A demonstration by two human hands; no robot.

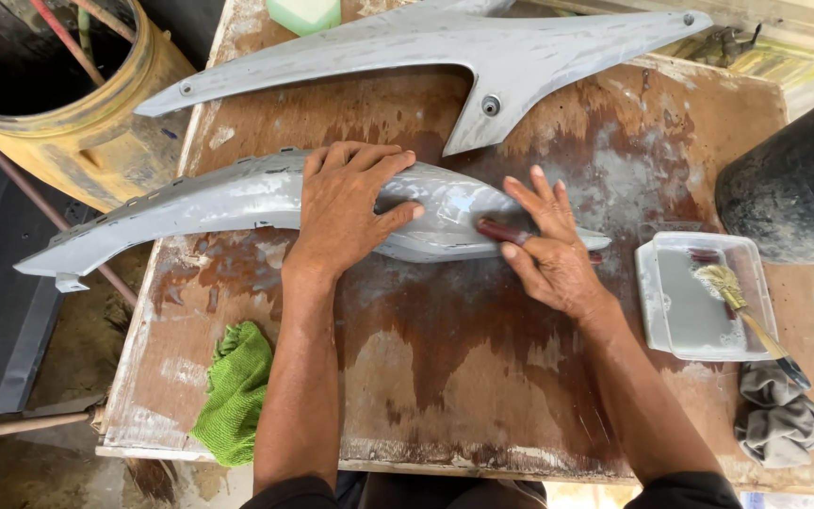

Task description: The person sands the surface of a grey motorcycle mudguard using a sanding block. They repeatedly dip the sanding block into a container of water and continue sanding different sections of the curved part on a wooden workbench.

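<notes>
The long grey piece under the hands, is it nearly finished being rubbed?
Hard to say. The long grey panel looks dull and wet along its whole length. The left hand presses it down while the right hand rubs a small reddish pad near the tip. A second grey panel waits behind, looking dry.

Soft even daylight, faint shadows, sharp focus, perhaps slight bending at edges

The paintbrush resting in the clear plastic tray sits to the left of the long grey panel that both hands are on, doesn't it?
Not quite: in the head view the paintbrush rests in the clear plastic tray to the right of the long grey panel, not the left. The left hand and right hand are both on that panel.
</notes>
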